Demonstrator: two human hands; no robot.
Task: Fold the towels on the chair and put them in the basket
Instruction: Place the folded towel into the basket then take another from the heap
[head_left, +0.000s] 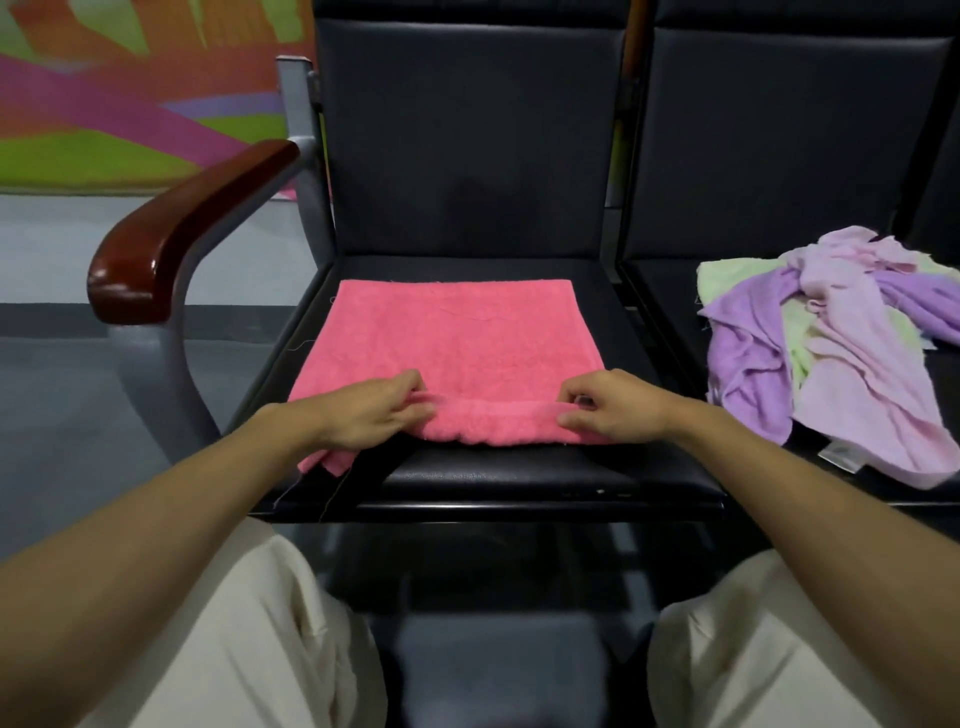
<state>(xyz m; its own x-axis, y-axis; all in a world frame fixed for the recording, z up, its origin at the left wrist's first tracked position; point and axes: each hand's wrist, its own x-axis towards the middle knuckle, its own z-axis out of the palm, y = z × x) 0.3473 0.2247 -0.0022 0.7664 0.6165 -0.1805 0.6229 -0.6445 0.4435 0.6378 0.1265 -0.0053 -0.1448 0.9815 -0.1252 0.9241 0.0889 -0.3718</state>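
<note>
On chair seat (519, 470), left hand (370, 411) and right hand (612, 410) seemingly pinch pink towel (452, 338).

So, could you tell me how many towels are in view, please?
4 at least: pink towel flat on the near seat; pale green towel, purple towel, light pink towel heaped on the right seat. Others may be hidden.
</note>
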